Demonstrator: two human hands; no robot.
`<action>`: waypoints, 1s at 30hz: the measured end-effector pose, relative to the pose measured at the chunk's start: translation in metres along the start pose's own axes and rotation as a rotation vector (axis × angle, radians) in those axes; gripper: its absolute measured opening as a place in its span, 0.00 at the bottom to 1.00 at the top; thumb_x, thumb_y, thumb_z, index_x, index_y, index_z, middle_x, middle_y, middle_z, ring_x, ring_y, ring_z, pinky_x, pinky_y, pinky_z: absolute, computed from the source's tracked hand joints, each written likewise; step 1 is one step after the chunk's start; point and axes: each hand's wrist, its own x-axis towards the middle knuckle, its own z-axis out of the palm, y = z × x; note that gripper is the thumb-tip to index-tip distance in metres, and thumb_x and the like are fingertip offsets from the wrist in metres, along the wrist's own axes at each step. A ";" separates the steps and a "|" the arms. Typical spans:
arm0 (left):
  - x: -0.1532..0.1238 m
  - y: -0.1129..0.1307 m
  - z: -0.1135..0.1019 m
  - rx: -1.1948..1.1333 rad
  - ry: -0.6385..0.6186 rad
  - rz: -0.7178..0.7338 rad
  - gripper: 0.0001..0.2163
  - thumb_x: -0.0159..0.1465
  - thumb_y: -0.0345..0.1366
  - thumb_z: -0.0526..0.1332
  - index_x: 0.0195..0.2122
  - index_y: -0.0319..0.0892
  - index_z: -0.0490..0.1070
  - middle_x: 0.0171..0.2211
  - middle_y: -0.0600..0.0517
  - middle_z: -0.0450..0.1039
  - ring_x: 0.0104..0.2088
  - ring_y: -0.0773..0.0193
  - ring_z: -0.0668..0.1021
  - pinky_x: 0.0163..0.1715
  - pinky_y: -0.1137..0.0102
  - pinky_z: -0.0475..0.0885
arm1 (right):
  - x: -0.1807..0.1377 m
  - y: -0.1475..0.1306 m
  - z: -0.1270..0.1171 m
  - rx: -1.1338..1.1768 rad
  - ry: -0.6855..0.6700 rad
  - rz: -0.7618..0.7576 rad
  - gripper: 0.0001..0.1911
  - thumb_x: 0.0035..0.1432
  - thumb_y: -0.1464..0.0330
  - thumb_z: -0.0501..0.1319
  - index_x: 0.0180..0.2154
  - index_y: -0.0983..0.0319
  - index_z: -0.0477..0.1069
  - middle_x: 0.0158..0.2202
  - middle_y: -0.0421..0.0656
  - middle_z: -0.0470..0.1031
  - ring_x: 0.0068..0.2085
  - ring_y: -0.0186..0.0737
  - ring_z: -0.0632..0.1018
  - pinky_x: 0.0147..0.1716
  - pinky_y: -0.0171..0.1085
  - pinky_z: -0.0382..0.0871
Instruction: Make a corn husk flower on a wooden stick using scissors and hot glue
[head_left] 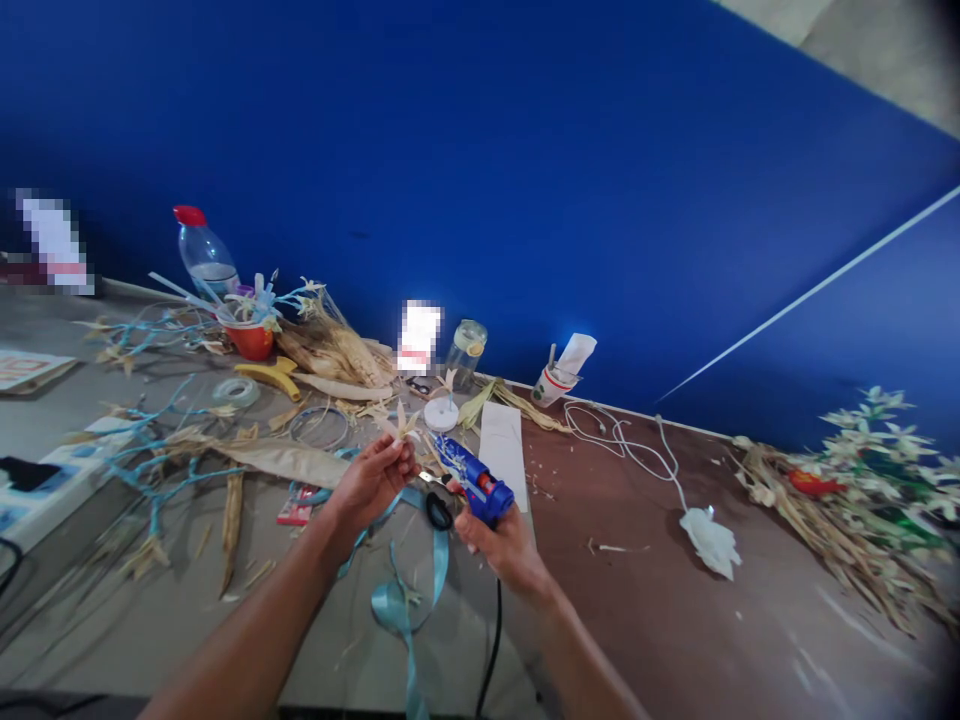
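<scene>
My left hand (379,478) pinches a pale corn-husk flower (403,424), its pointed petals spread above the fingertips. A blue hot glue gun (474,474) is gripped in my right hand (504,548), its nozzle end close to the flower. From the gun a black cord (495,640) runs down toward the table's front edge. Scissors with black handles (438,511) lie between the hands, partly covered. Below them curls a light-blue ribbon (391,606). Behind the flower, a small round white stand (441,414) bears another husk flower.
Dried husks (330,350), blue-wrapped branches (154,490) and a red cup (251,340) crowd the left. A jar (466,352), a white paper strip (501,440) and a cup (553,384) stand or lie near the blue wall. White cable (637,440) and dried stalks (825,510) lie right.
</scene>
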 end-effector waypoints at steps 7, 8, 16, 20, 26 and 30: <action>0.002 -0.001 -0.004 -0.043 0.008 -0.013 0.06 0.57 0.29 0.64 0.26 0.38 0.67 0.23 0.55 0.65 0.22 0.74 0.68 0.30 0.73 0.70 | 0.008 0.011 0.007 -0.202 0.014 -0.112 0.19 0.51 0.57 0.63 0.40 0.62 0.67 0.32 0.41 0.70 0.31 0.36 0.70 0.30 0.34 0.68; 0.002 -0.002 -0.004 -0.045 0.008 -0.013 0.06 0.57 0.29 0.64 0.26 0.38 0.67 0.23 0.55 0.65 0.21 0.74 0.68 0.30 0.74 0.70 | 0.009 0.013 0.008 -0.215 0.031 -0.131 0.19 0.51 0.57 0.63 0.41 0.62 0.67 0.34 0.42 0.71 0.33 0.37 0.71 0.32 0.34 0.68; 0.000 0.000 -0.001 -0.028 -0.005 -0.018 0.06 0.56 0.28 0.65 0.26 0.38 0.67 0.23 0.55 0.65 0.22 0.73 0.67 0.30 0.73 0.70 | 0.014 0.025 0.009 -0.160 0.053 -0.112 0.19 0.53 0.55 0.60 0.40 0.62 0.66 0.27 0.41 0.70 0.23 0.32 0.68 0.19 0.31 0.61; 0.001 0.001 -0.001 0.000 -0.023 -0.015 0.07 0.56 0.29 0.65 0.25 0.37 0.67 0.22 0.55 0.64 0.22 0.73 0.66 0.29 0.73 0.69 | 0.014 0.021 0.011 -0.099 0.029 -0.070 0.18 0.54 0.53 0.59 0.36 0.61 0.65 0.19 0.34 0.62 0.18 0.29 0.63 0.17 0.30 0.57; 0.001 0.002 -0.001 0.015 -0.032 -0.036 0.07 0.57 0.29 0.64 0.25 0.37 0.67 0.23 0.55 0.63 0.22 0.73 0.66 0.30 0.72 0.68 | 0.014 0.018 0.010 -0.071 0.033 -0.074 0.18 0.54 0.52 0.58 0.35 0.61 0.65 0.18 0.33 0.60 0.17 0.28 0.62 0.16 0.30 0.57; 0.000 0.004 0.001 0.015 -0.041 -0.034 0.07 0.57 0.28 0.64 0.24 0.37 0.67 0.23 0.55 0.63 0.22 0.73 0.66 0.30 0.72 0.68 | 0.014 0.016 0.010 -0.074 0.005 -0.075 0.18 0.55 0.52 0.57 0.32 0.61 0.64 0.17 0.33 0.60 0.16 0.28 0.62 0.17 0.30 0.57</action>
